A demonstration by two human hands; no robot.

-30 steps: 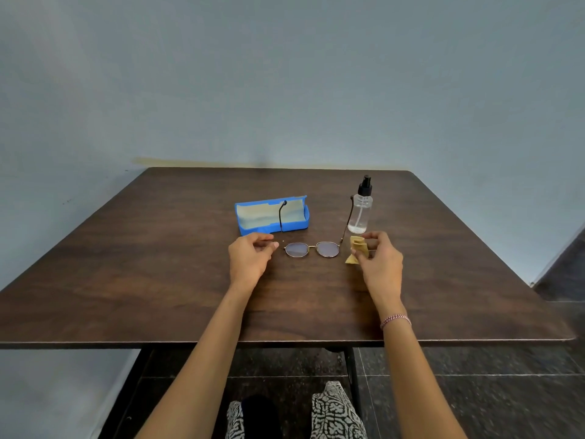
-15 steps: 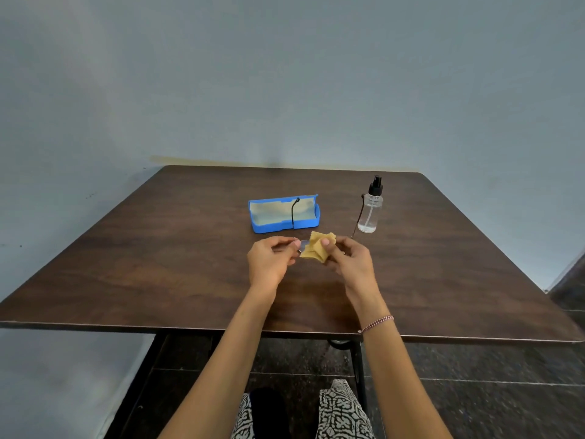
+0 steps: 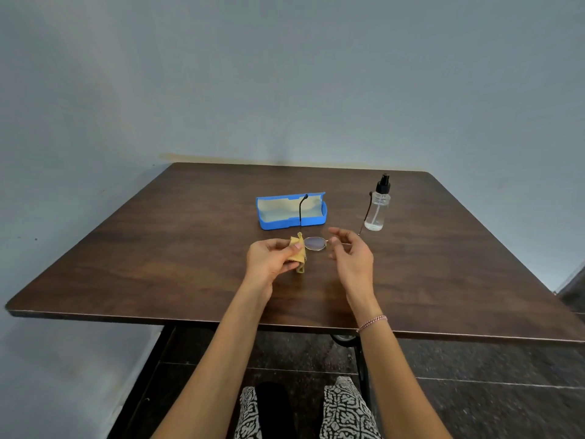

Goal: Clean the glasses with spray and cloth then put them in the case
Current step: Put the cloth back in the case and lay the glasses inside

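Note:
Thin metal-framed glasses [image 3: 315, 243] are held just above the dark wooden table [image 3: 158, 248], temples unfolded toward the far side. My left hand [image 3: 272, 259] grips a folded yellow cloth [image 3: 299, 253] wrapped over the left lens, hiding it. My right hand [image 3: 351, 255] pinches the frame's right end between thumb and forefinger. The open blue case [image 3: 311, 218] with a pale lining lies just beyond the glasses; one black temple tip stands in front of it. A clear spray bottle [image 3: 376, 205] with a black pump stands upright to the right.
The table's near edge runs just above my knees in patterned trousers [image 3: 345, 410]. A plain grey wall [image 3: 285, 74] rises behind the far edge. Dark floor shows below and at the right.
The cloth has passed from my right hand to my left hand and now covers the left lens. My right hand has moved to the frame's right end.

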